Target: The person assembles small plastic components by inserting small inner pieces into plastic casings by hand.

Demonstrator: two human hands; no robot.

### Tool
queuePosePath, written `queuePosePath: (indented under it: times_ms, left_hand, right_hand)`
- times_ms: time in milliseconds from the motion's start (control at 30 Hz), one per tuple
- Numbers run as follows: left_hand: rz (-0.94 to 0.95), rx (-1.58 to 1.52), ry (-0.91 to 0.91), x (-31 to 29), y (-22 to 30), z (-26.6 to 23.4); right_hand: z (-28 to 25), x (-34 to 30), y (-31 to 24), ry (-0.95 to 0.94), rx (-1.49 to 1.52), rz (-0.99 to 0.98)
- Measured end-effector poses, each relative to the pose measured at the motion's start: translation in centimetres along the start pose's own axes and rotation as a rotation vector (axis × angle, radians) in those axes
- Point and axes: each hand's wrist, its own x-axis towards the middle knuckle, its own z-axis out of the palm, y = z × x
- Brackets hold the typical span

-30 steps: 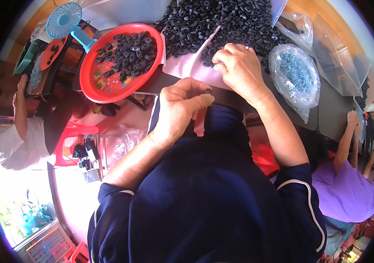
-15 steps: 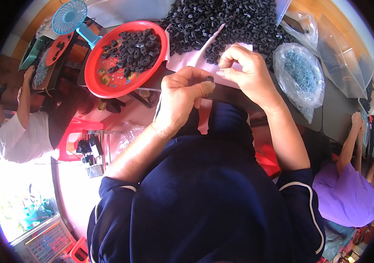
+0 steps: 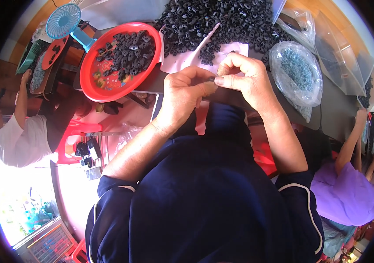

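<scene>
Over the near edge of the table, my left hand (image 3: 178,94) pinches a small black plastic part (image 3: 212,79) between thumb and forefinger. Its fingers hide most of the part. My right hand (image 3: 250,79) meets it there, thumb and forefinger pressed together at the part; whether they also hold something tiny is hidden. Beyond both hands a large heap of similar black plastic parts (image 3: 222,26) lies partly on a pale pink sheet (image 3: 178,64). A round red tray (image 3: 86,79) with more black parts (image 3: 132,52) stands to the left.
Right of the heap lies a clear plastic bag (image 3: 299,72) of small bluish pieces. Clear plastic bins (image 3: 338,57) stand beyond it. A blue fan (image 3: 64,21) is at the far left. People sit at both sides, one in white (image 3: 22,140), another in purple (image 3: 349,193).
My right hand has moved left and slightly down, bringing its fingertips to the black part in my left hand. The view has shifted slightly.
</scene>
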Motion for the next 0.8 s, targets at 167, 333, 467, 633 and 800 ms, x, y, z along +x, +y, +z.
queuePosePath:
  times_ms: [167, 333, 467, 633, 800]
  left_hand:
    - [0.075, 0.074, -0.038, 0.1, -0.2, 0.1]
    - [0.046, 0.078, -0.132, 0.1, -0.9, -0.3]
    - [0.051, -0.007, -0.136, 0.4, -0.8, 0.2]
    - [0.013, -0.026, -0.15, 0.8, -1.1, -0.3]
    - [-0.029, -0.031, -0.154, 0.5, -0.4, -0.7]
  right_hand:
    - [0.3, -0.6, 0.7, 0.021, -0.099, -0.155]
    - [0.5, -1.4, 0.5, 0.011, -0.263, -0.238]
    - [-2.3, 1.5, 1.8, 0.253, -0.309, -0.169]
    - [-5.2, 4.9, 2.9, 0.238, -0.773, 0.034]
    - [-4.4, 5.5, 3.0, 0.118, -0.988, 0.005]
